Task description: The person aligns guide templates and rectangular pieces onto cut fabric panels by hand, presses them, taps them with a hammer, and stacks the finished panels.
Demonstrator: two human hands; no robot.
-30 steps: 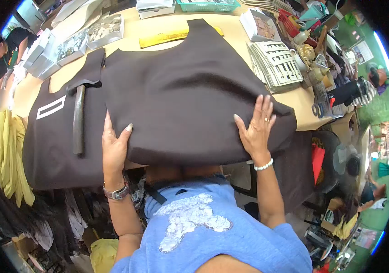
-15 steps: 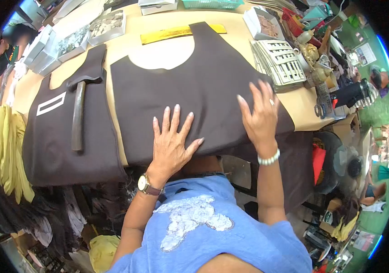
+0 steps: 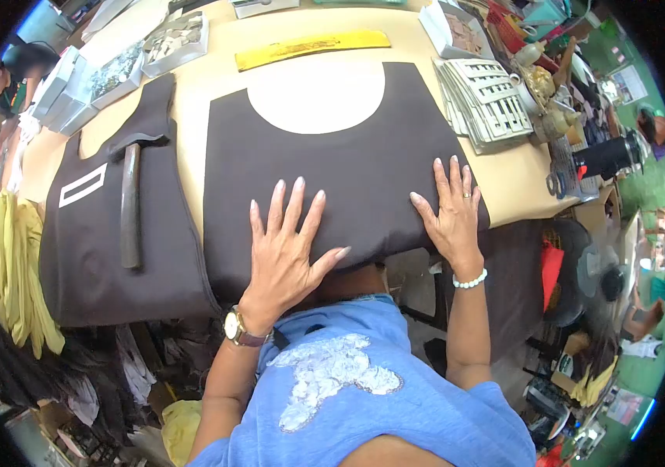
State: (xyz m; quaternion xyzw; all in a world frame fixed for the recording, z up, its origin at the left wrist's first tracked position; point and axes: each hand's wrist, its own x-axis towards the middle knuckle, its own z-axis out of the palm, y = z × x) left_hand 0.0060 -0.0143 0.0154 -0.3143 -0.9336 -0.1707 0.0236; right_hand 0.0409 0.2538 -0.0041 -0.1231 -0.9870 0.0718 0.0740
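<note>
A dark brown cloth piece (image 3: 332, 171) with a rounded neck cutout lies flat on the table. My left hand (image 3: 284, 249) rests on its lower middle, fingers spread, holding nothing. Near its right edge my right hand (image 3: 453, 218) lies flat with the fingers apart, also empty. To the left is a second dark piece (image 3: 87, 241), which bears a white rectangular frame (image 3: 83, 185) and a hammer (image 3: 131, 202). The hammer's head points away from me. Above the cutout lies a yellow curved strip (image 3: 313, 48).
White boxes of small parts (image 3: 115, 75) stand at the back left of the table (image 3: 212, 70). A stack of slotted cream pieces (image 3: 488, 105) and a box (image 3: 454, 31) sit at the right. Yellow cloths (image 3: 6, 265) hang at the left. A person (image 3: 25, 66) is at the far left.
The cloth piece now lies flatter, with its whole neck cutout showing. My left hand has moved right from its left edge onto its middle. My right hand lifted and came down near the right edge.
</note>
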